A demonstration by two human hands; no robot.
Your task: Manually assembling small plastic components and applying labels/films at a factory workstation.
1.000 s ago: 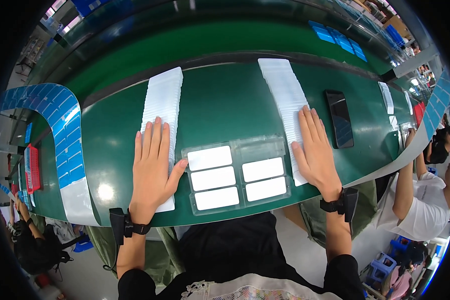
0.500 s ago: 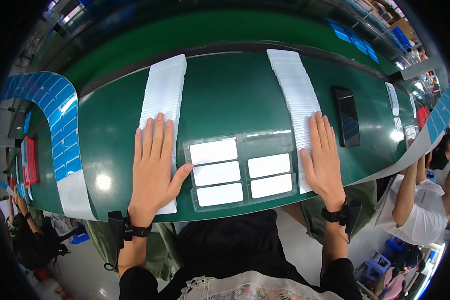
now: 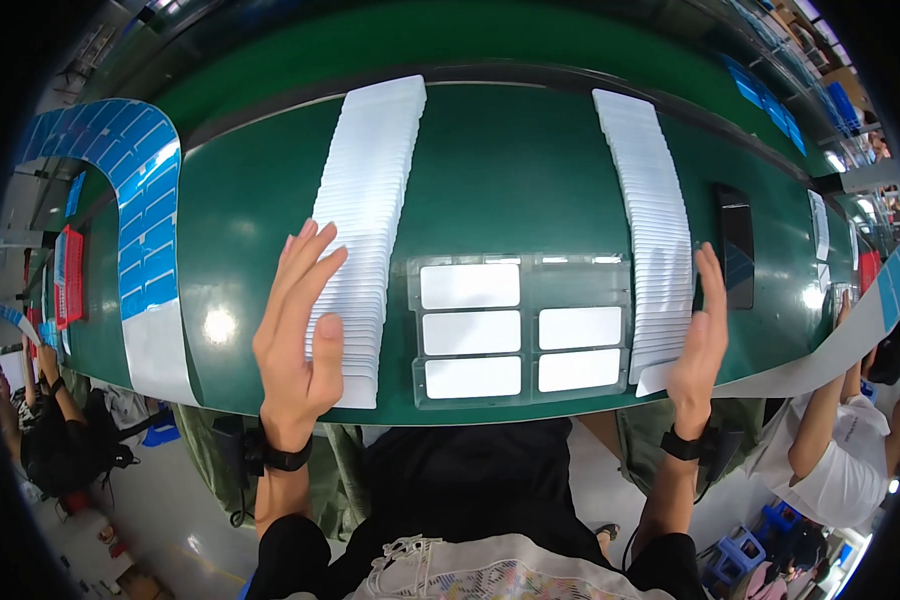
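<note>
Card rows (image 3: 370, 200): laid out
Tray (image 3: 529, 345): we count five white cards (image 3: 470, 287), 1 o'clock slot (image 3: 578, 288) bare
Left hand (image 3: 295, 345), right hand (image 3: 701, 350): unclenched, holding nothing

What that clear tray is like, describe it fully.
The clear tray looks like thin, glossy plastic. It is roughly rectangular, with two columns of three compartments: every one holds a white card except the top right, which is empty. It lies flat on the green tabletop near its front edge, between the left row and right row of white cards; its contact with the right row is unclear. Neither the left hand nor the right hand touches it.
</note>
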